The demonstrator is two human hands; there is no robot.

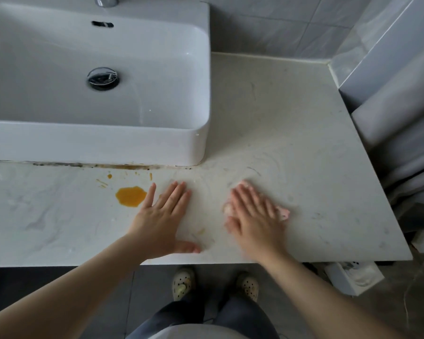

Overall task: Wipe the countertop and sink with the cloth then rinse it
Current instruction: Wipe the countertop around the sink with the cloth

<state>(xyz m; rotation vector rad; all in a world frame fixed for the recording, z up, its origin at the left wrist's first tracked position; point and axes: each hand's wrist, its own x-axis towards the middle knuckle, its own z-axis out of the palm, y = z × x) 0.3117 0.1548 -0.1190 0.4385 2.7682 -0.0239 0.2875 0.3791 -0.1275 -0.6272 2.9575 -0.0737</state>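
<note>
Two hands, fingers [176,195] straight: right hand [255,222] presses one cloth [283,213], left hand [160,222] presses countertop [279,113].

Glossy ceramic sink [201,69], chrome drain [102,78], matt marbled countertop [291,133]

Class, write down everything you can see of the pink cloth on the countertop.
The small pink cloth looks soft and bunched, though blurred. Most of it is hidden under the right hand, whose straight fingers press it down; only pink edges show around the fingers and palm. It lies on the pale marble-look countertop near the front edge, to the right of the white rectangular sink and apart from it. Nothing else touches it.
</note>
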